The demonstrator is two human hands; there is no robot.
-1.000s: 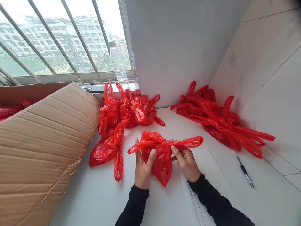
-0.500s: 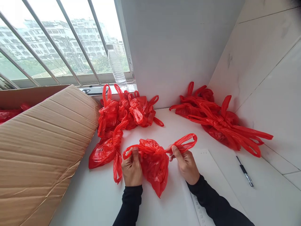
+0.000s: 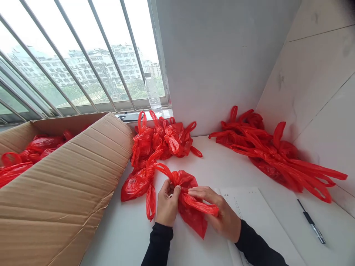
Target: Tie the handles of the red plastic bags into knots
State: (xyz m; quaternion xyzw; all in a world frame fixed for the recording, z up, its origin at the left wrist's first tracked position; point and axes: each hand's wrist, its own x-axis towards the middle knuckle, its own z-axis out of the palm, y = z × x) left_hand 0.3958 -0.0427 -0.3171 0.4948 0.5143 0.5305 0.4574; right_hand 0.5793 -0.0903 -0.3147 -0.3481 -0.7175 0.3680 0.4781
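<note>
Hands pinch crumpled red plastic bag (image 3: 191,207) on white desk (image 3: 222,170): left hand (image 3: 166,207) clenched on bunched neck, right hand (image 3: 222,216) grasping handle loop across, steadying it.

Thin glossy crinkled plastic of the red bag (image 3: 191,207) you pinch, matt ribbed corrugated cardboard of the box (image 3: 63,199) at your left, smooth matt white tabletop (image 3: 222,166), matt printed paper sheet (image 3: 257,218), clear plastic bottle (image 3: 153,94), painted metal window bars (image 3: 83,51).
</note>
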